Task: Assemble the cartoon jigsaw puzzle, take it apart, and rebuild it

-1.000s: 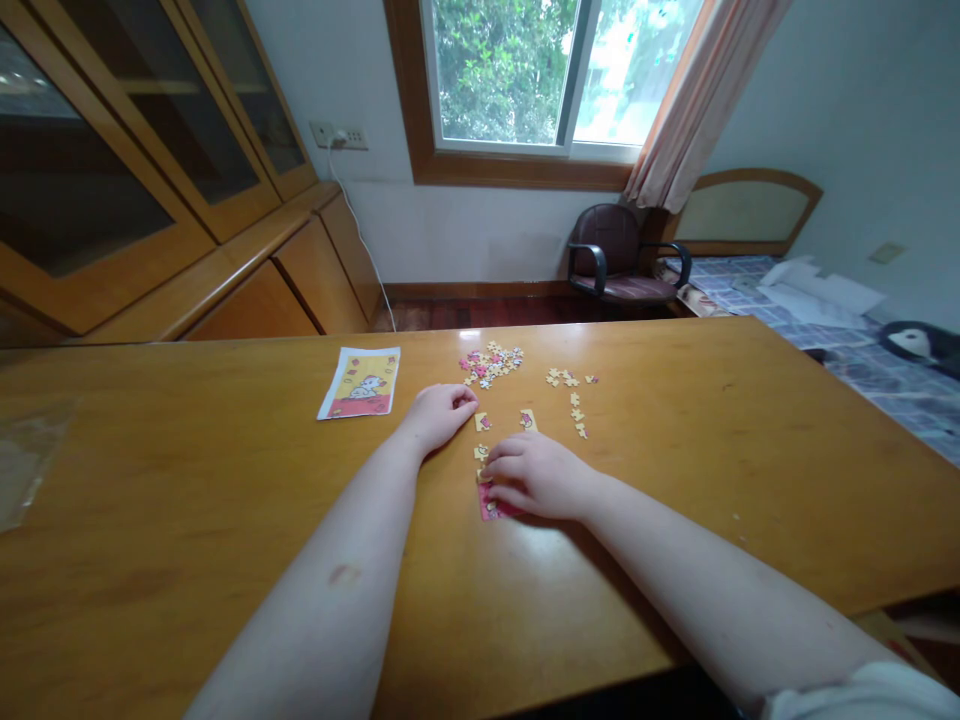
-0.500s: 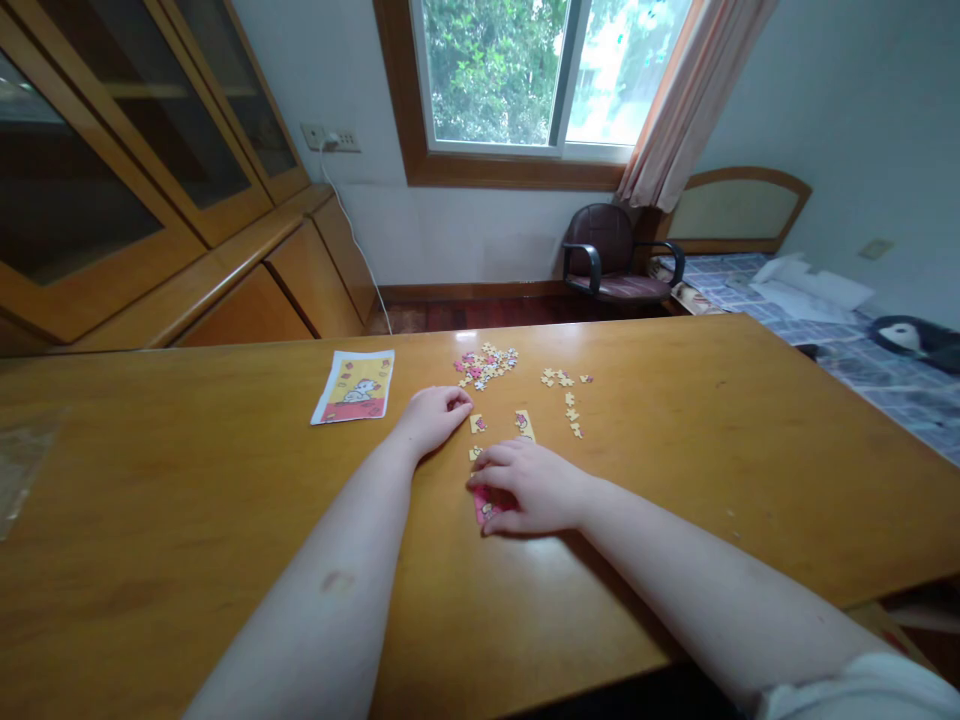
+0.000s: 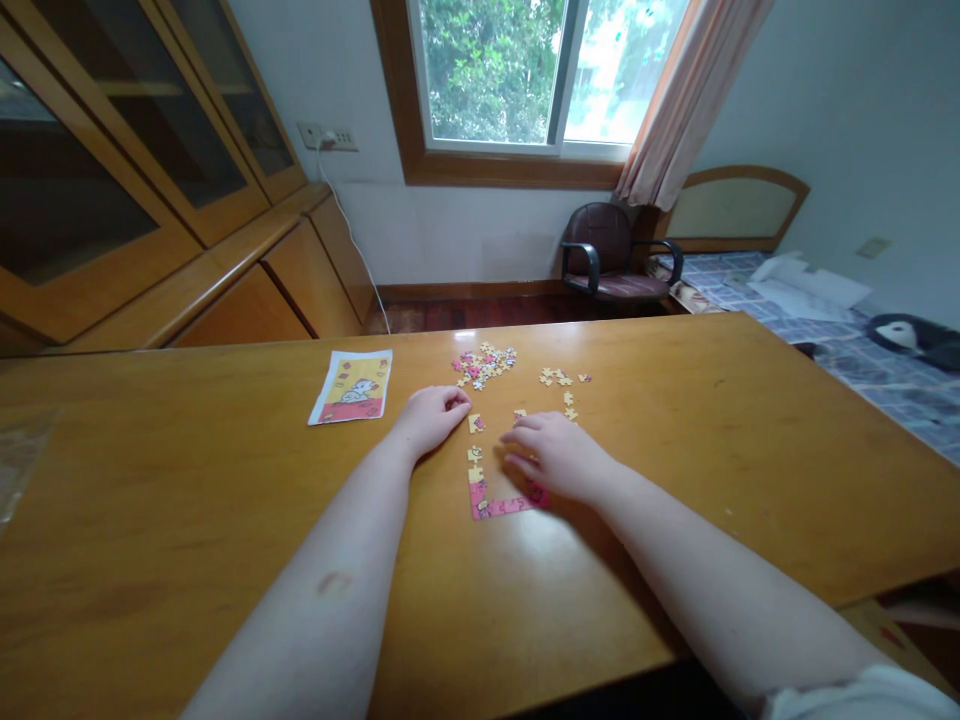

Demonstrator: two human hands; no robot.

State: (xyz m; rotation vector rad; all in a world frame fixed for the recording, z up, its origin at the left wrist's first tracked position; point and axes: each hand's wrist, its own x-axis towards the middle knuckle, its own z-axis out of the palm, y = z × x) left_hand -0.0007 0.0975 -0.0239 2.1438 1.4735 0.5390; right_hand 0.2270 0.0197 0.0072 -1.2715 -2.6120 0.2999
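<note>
My left hand [image 3: 436, 418] rests on the wooden table [image 3: 187, 520] with its fingers curled, holding nothing visible. A small yellow jigsaw piece [image 3: 475, 423] lies just to its right. My right hand [image 3: 556, 457] lies flat with its fingers slightly apart, just above an L-shaped row of joined pink and yellow pieces [image 3: 499, 505]. Its fingertips are near a yellow piece [image 3: 519, 412]. Farther up, a heap of loose pieces [image 3: 484, 365] and a scatter of yellow ones [image 3: 562, 385] lie on the table. A printed picture card [image 3: 350, 387] lies left of my left hand.
A clear plastic bag [image 3: 19, 450] lies at the table's left edge. Wooden glass-front cabinets [image 3: 112, 150] stand at left, with a dark office chair [image 3: 615, 255] under the window and a bed [image 3: 817, 330] at right beyond the table.
My right hand has slid up and to the right, uncovering the joined pieces, whose bottom row now shows a longer pink stretch. My left hand has barely moved.
</note>
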